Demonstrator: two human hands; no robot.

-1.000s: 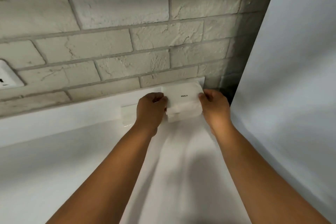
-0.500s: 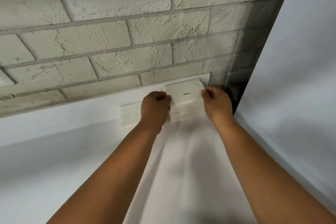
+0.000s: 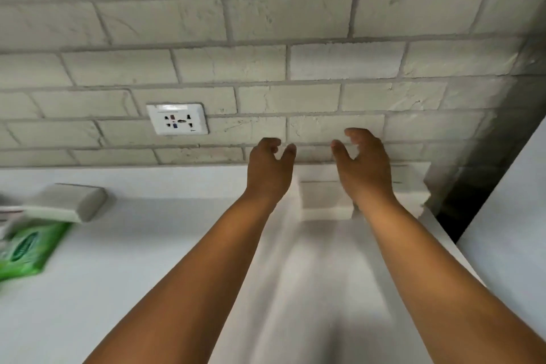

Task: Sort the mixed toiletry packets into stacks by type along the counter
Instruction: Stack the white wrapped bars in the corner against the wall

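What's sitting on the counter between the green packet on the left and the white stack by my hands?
In the head view, only bare white counter lies between the green packet and the white stack.

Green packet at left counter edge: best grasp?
The green packet lies flat on the counter, partly cut off by the frame. Probably pinch its exposed right edge, coming from the right with the left hand, which holds nothing.

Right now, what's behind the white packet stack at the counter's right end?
Behind the white packet stack is the brick wall. Both hands, left and right, hover open in front, hiding the stack's sides and its rear edge.
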